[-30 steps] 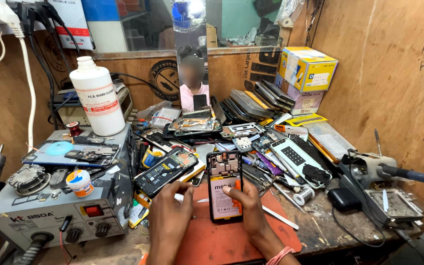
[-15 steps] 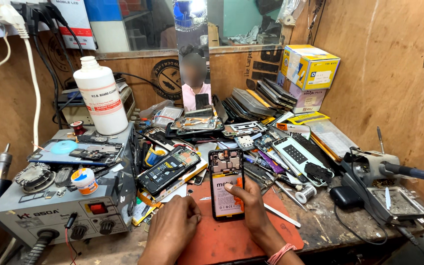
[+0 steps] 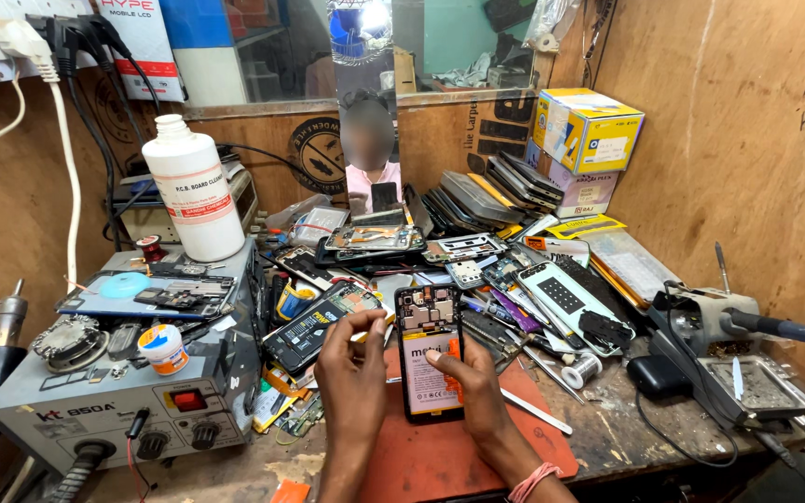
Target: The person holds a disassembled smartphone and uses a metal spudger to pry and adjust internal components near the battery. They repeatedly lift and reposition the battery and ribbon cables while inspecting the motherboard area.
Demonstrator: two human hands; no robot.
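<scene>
An opened phone [image 3: 429, 349] with its back cover off lies on an orange work mat [image 3: 440, 456], its battery and circuit board showing. My right hand [image 3: 477, 396] rests on the phone's lower right, fingers pressing on the battery. My left hand [image 3: 351, 373] is raised beside the phone's left edge with fingertips pinched on a small thin tool [image 3: 372, 333], held over another opened phone [image 3: 319, 326] to the left.
A grey hot-air rework station [image 3: 132, 373] stands at left with a white bottle [image 3: 193, 191] and a small pot [image 3: 162, 347] on it. Several dismantled phones [image 3: 514, 279] crowd the back. A yellow box [image 3: 587, 130] and a metal fixture [image 3: 747, 382] stand at right. Tweezers [image 3: 535, 412] lie by the mat.
My left hand has risen from the mat at the phone's lower left to its upper left edge, now pinching the small tool. The right hand stays on the phone.
</scene>
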